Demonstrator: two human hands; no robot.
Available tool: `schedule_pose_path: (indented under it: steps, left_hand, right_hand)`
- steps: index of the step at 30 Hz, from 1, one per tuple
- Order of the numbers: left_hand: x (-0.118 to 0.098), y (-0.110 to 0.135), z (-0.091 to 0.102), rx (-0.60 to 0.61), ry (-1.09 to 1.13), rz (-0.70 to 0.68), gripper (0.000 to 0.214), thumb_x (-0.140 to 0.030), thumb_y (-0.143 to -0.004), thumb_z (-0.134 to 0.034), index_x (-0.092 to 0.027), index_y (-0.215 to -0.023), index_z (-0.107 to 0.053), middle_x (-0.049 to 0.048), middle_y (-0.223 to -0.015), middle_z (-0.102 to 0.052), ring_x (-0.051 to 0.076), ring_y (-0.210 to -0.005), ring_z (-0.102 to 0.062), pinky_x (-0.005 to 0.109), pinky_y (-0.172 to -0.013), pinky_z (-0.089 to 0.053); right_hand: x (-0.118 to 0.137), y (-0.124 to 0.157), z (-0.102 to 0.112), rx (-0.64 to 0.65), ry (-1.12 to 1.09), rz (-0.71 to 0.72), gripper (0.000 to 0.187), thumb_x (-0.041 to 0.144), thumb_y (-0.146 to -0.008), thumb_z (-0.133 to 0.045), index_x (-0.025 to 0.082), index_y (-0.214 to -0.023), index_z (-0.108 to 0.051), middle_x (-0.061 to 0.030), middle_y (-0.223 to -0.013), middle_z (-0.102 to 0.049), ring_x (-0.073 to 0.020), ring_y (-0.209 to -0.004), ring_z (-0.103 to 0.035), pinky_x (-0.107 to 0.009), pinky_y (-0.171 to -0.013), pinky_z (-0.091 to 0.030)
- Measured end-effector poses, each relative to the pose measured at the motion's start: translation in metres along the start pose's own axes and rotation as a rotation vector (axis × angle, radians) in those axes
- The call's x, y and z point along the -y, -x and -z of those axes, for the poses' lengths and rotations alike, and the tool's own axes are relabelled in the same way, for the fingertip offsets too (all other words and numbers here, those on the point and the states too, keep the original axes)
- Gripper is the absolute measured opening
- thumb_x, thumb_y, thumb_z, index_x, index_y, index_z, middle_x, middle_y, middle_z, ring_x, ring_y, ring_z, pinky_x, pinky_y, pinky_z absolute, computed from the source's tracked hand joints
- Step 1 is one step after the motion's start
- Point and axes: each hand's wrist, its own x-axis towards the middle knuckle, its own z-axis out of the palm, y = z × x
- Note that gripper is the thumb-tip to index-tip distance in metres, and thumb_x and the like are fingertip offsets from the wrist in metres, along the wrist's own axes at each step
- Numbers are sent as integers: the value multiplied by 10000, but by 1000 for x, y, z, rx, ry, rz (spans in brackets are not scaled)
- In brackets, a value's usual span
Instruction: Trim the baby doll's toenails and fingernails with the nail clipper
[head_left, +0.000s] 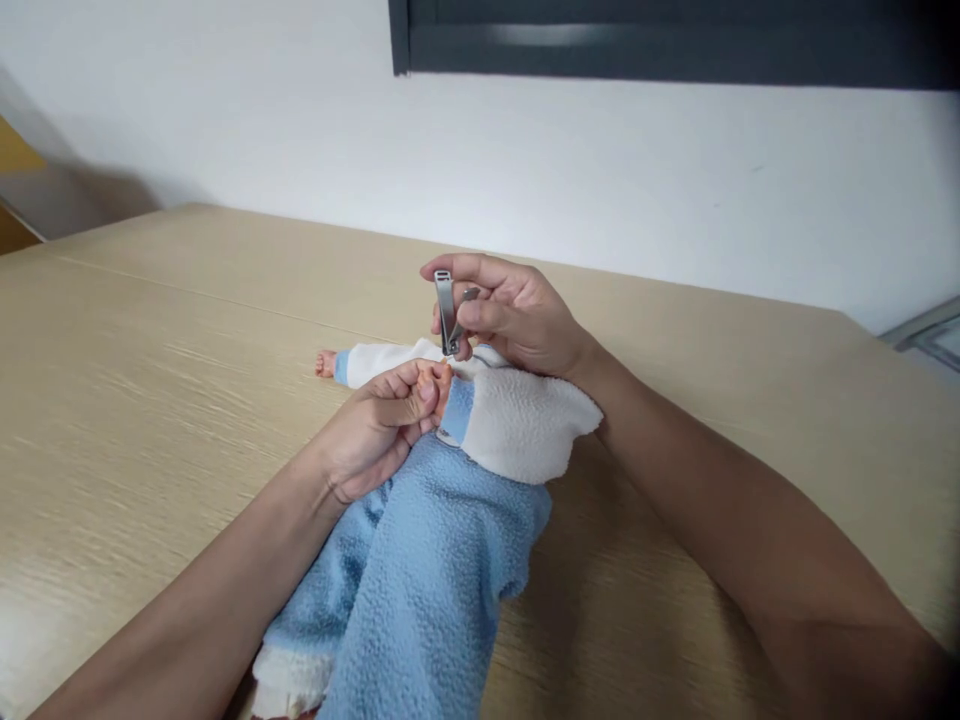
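Just above the small, peach-coloured, plastic-looking doll hand [442, 392], which the left hand [386, 418] pinches, the slim silver metal nail clipper [445, 308] stands with its long axis nearly upright, pivot end down, clamped in the right hand [517, 315].

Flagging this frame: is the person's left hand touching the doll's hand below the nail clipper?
Touching. The head view shows the left hand holding the doll's hand between thumb and fingers, just beyond the blue cuff.
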Motion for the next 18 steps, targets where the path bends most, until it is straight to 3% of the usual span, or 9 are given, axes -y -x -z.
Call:
schedule_pose_path:
  steps: [4, 14, 18]
  left_hand:
    - [-1, 2, -2, -12, -5, -14, 149, -125, -839, -878, -90, -912, -753, 4, -778, -626, 82, -673, -570, 169, -674, -525]
    - [1, -1, 1, 20, 1, -25, 144, -125, -806, -897, -113, -867, -767, 3, -757, -623, 75, -654, -559, 147, -648, -520]
    - [1, -1, 1, 24, -1, -29, 130, -136, -818, -894, -114, -862, -774, 2, -751, -615, 69, -644, -542, 140, -632, -508]
  right_hand:
    - [-5, -1, 2, 66, -47, 34, 373, 327, -1043, -679, 178, -1384, -661, -1, -975, -751, -54, -681, -709, -160, -657, -589]
    - [-8, -5, 1, 103, -108, -3, 487, 308, -974, -778, 126, -1397, -617, 12, -934, -761, -54, -616, -693, -164, -596, -586]
    - [-6, -2, 3, 108, -116, -1, 415, 285, -993, -747, 157, -1375, -644, -1, -969, -768, -54, -634, -696, -168, -619, -588]
